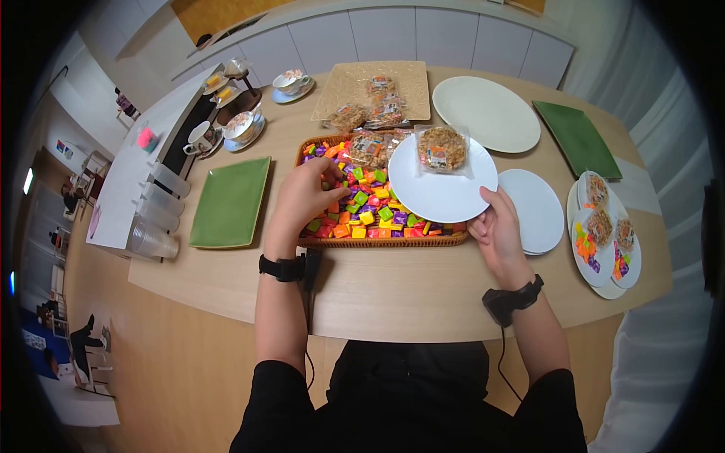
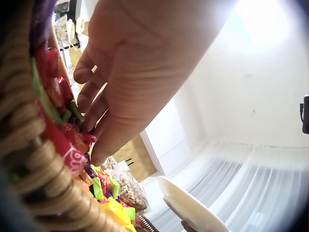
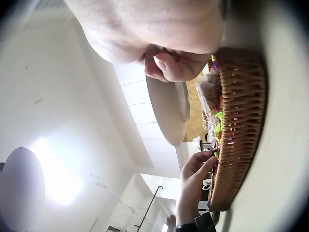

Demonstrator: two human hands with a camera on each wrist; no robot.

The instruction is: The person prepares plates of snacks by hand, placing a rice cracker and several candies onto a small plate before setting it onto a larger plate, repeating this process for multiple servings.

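My right hand (image 1: 498, 226) grips the near right edge of a round white plate (image 1: 408, 192), thumb on top and curled fingers beneath. On the plate lies a clear-wrapped round puffed-grain cake (image 1: 442, 149). In the right wrist view, the plate's underside (image 3: 166, 106) shows beyond the fingers. My left hand (image 1: 306, 192) reaches over the left side of a wicker basket (image 1: 385, 242) filled with colourful wrapped candies (image 1: 366, 217). Its loosely bent fingers (image 2: 99, 104) are down at the candies, thumb apart from them in the head view. More wrapped cakes (image 1: 370, 149) sit at the basket's back.
White plates (image 1: 540, 215) are stacked right of the basket. Farther right, an oval platter (image 1: 604, 288) bears small plates of cakes and candies. Green plates (image 1: 230, 204) flank the table. A beige tray (image 1: 343, 83) with wrapped cakes and an oval plate (image 1: 487, 113) stand behind; teacups (image 1: 240, 127) stand back left.
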